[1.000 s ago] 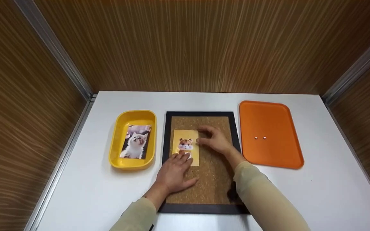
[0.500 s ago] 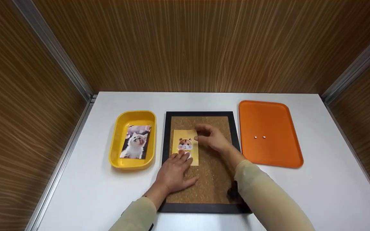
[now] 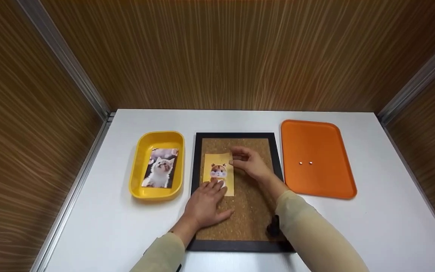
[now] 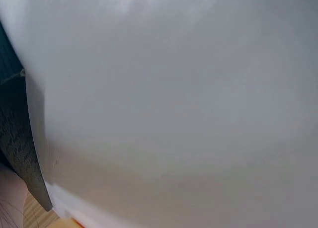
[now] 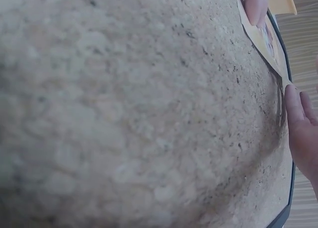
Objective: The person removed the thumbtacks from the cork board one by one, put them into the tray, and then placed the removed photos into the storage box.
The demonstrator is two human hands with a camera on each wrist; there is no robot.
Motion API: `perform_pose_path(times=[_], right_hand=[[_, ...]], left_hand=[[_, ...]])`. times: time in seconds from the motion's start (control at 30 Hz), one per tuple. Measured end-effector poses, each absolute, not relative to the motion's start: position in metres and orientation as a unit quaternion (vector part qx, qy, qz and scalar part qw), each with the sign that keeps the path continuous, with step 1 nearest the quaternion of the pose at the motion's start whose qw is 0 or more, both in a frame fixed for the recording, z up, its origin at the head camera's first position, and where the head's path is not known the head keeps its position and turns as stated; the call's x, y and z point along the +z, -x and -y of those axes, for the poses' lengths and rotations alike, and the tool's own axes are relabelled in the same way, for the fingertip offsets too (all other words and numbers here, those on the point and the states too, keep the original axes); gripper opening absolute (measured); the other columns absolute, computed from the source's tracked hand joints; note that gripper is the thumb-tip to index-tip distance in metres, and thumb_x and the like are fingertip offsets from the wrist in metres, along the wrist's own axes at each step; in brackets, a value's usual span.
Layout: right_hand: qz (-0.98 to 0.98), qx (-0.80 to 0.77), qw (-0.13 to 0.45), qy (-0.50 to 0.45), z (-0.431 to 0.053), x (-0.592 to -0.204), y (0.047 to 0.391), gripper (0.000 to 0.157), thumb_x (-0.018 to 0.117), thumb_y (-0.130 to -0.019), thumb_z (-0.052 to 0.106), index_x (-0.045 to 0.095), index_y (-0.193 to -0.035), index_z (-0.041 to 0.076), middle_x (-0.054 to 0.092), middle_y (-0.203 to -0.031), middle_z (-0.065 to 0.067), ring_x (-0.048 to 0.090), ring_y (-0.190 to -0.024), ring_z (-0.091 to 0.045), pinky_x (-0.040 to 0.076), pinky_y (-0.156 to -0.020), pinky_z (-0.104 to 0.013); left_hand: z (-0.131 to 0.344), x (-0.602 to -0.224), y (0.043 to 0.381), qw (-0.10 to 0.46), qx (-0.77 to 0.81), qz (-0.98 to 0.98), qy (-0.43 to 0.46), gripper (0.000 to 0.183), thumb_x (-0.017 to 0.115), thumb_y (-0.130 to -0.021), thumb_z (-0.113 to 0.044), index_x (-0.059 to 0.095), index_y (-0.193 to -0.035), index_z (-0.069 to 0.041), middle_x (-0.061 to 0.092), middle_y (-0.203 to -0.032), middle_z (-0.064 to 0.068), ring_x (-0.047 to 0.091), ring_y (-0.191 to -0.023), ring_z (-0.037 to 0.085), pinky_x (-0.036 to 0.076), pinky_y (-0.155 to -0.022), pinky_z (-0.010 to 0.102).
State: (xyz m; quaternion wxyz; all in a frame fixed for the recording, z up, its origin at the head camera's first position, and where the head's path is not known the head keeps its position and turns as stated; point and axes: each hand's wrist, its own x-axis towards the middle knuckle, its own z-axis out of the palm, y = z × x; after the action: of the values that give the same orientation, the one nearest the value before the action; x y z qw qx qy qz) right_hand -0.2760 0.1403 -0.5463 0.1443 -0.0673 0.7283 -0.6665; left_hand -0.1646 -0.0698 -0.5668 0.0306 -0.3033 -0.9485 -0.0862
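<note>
A yellow picture card [image 3: 213,159] with a cartoon hamster lies on the left part of a black-framed cork board [image 3: 249,211]. My left hand [image 3: 204,206] rests on the card's lower part with its fingers extended. My right hand [image 3: 254,166] pinches the card's upper right corner between bent fingers and thumb. Seen from the right wrist, the card edge [image 5: 271,51] lifts slightly off the cork near the thumb [image 5: 293,101]. Whether anything else is between those fingers is hidden. The left wrist view holds mostly white tabletop [image 4: 174,99].
Left of the board stands a yellow bin [image 3: 137,172], holding a kitten photo [image 3: 160,170]. An orange tray [image 3: 313,141] lies at the right with two small silvery pieces [image 3: 310,163] on it. Wood-patterned walls [image 3: 217,56] enclose the white table [image 3: 100,223].
My right fingers have shifted slightly left over the card's upper right corner, and that edge now bends up a little. My left hand has stayed in place.
</note>
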Motion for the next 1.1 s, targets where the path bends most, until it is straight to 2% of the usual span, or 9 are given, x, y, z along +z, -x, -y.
perform_pose_path(times=[0.27,0.4,0.83,1.1], right_hand=[[-0.735,-0.655,0.161,0.074,-0.143,-0.551,0.267,0.051,0.073,-0.087,0.011,0.056,-0.134,0.004,0.059,-0.129,-0.015,0.059,-0.114,-0.028,0.051,-0.094,-0.035],[-0.736,-0.65,0.168,0.086,-0.144,-0.553,0.264,0.052,0.074,-0.086,0.012,0.056,-0.134,0.002,0.06,-0.127,-0.016,0.06,-0.112,-0.027,0.051,-0.093,-0.033],[-0.711,-0.67,0.196,0.092,-0.153,-0.558,0.257,0.051,0.071,-0.088,0.006,0.053,-0.135,0.0,0.058,-0.128,-0.021,0.059,-0.116,-0.033,0.052,-0.093,-0.034],[-0.722,-0.657,0.197,0.093,-0.153,-0.563,0.256,0.051,0.071,-0.088,0.006,0.054,-0.136,0.004,0.061,-0.127,-0.014,0.059,-0.116,-0.028,0.052,-0.092,-0.033]], left_hand=[[0.071,-0.566,0.164,0.029,-0.084,0.949,0.302,0.081,0.038,-0.087,-0.076,0.054,-0.14,-0.017,0.045,-0.149,0.005,0.033,-0.141,0.026,0.027,-0.115,0.042],[0.07,-0.567,0.165,0.033,-0.082,0.949,0.301,0.081,0.04,-0.086,-0.076,0.054,-0.14,-0.017,0.044,-0.149,0.004,0.034,-0.141,0.026,0.028,-0.114,0.042],[0.069,-0.567,0.165,0.022,-0.085,0.95,0.301,0.082,0.039,-0.086,-0.076,0.052,-0.142,-0.017,0.042,-0.151,0.004,0.033,-0.142,0.026,0.027,-0.115,0.042],[0.07,-0.566,0.164,0.021,-0.083,0.95,0.301,0.082,0.039,-0.086,-0.076,0.051,-0.142,-0.017,0.041,-0.151,0.004,0.032,-0.142,0.026,0.026,-0.115,0.042]])
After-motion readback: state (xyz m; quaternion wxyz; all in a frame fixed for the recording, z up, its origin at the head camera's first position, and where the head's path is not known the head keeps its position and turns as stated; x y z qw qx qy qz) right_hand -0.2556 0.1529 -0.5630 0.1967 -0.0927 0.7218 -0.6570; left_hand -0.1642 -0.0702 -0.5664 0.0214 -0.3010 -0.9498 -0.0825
